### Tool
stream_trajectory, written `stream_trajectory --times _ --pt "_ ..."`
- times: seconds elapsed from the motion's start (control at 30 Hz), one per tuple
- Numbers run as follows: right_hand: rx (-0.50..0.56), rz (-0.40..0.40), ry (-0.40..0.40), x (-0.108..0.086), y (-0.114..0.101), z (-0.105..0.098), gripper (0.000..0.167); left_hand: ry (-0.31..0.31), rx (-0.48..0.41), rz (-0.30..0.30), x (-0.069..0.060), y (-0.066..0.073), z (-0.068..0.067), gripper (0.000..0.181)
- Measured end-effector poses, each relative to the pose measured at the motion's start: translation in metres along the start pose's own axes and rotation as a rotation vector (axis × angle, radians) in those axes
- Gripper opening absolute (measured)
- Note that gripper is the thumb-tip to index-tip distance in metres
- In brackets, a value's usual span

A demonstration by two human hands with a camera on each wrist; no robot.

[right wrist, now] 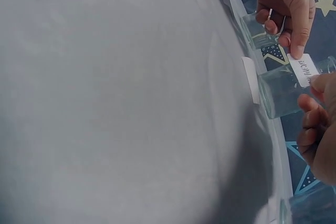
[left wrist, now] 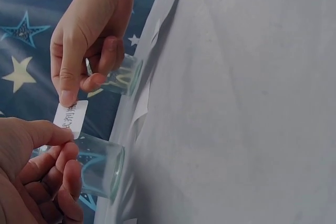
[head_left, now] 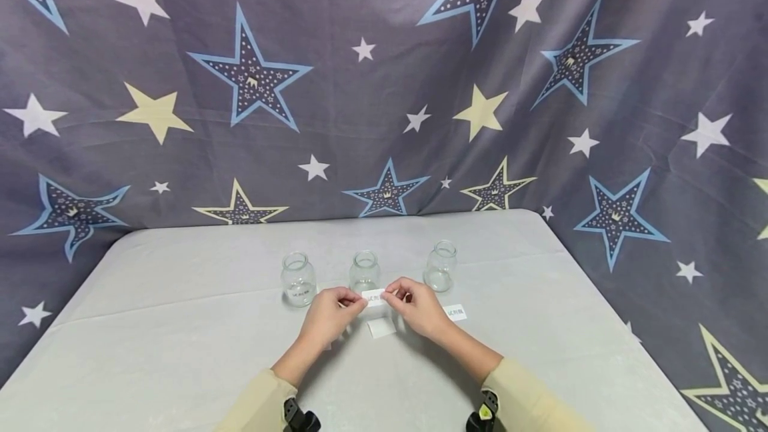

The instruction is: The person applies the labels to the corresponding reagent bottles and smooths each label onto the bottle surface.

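Between my two hands a small white label (head_left: 373, 297) with dark printed characters is stretched out. My left hand (head_left: 329, 315) pinches its left end, and my right hand (head_left: 416, 306) pinches its right end. Just behind the label stands the middle clear glass jar (head_left: 365, 269), its lower part partly covered. In the left wrist view the label (left wrist: 70, 119) hangs between both thumbs, in front of a jar (left wrist: 102, 169). A white paper piece (head_left: 381, 327) lies on the table below the hands.
To the left stands a glass jar (head_left: 298, 280) bearing printed characters low on its side. Another jar (head_left: 441, 265) is at the right. A printed label (head_left: 455, 313) lies near my right wrist. A grey cloth covers the table (head_left: 180, 352); a star-patterned curtain (head_left: 336, 85) hangs behind.
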State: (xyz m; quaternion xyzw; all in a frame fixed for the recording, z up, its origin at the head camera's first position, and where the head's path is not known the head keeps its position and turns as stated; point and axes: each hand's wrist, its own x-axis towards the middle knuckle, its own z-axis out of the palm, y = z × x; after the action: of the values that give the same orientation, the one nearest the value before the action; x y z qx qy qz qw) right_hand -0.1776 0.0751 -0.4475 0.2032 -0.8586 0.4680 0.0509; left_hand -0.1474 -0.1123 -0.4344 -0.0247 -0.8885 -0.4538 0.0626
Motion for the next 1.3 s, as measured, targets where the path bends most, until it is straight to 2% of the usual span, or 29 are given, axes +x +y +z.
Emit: stream_trajectory --times 0.63,1.3 --pt "0.013 0.012 -0.003 0.011 0.008 0.006 0.01 0.005 0.075 -0.047 0.009 -0.004 0.001 0.012" --pt "0.003 0.022 0.055 0.017 0.011 0.015 0.01 0.037 0.139 -0.034 0.011 -0.008 0.002 0.014"
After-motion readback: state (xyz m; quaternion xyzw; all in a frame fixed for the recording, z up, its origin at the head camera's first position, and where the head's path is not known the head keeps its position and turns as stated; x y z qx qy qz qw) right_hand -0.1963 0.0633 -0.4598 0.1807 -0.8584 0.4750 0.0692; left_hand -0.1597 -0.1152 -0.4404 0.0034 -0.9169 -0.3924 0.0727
